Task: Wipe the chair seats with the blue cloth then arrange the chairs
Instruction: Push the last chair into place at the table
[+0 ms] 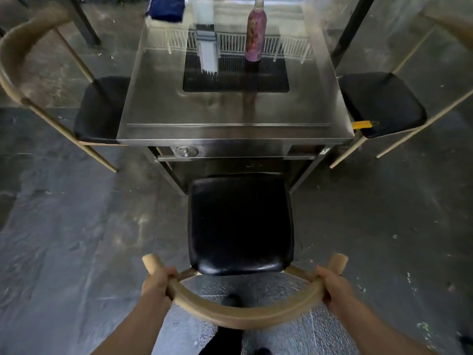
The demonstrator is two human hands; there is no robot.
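Steel table (230, 131) as landmark, black-seated chair (240, 226) in front of it, seat edge just under the tabletop, two more chairs at its sides, left hand (157, 283) and right hand (332, 285) fingers wrapped around the curved wooden backrest (243, 316), blue cloth (166, 7) on the table's far left corner, pink spray bottle (256, 32) upright farther right.

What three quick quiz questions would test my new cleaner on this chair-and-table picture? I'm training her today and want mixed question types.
1. True or false: the blue cloth lies on the near chair's seat.
2. Which part of the near chair do the left hand and right hand grip? A seat, B curved wooden backrest, C legs.
3. Fill in: the purple spray bottle stands upright on the steel ____.

Key
1. False; it lies at the table's far left corner.
2. B
3. table
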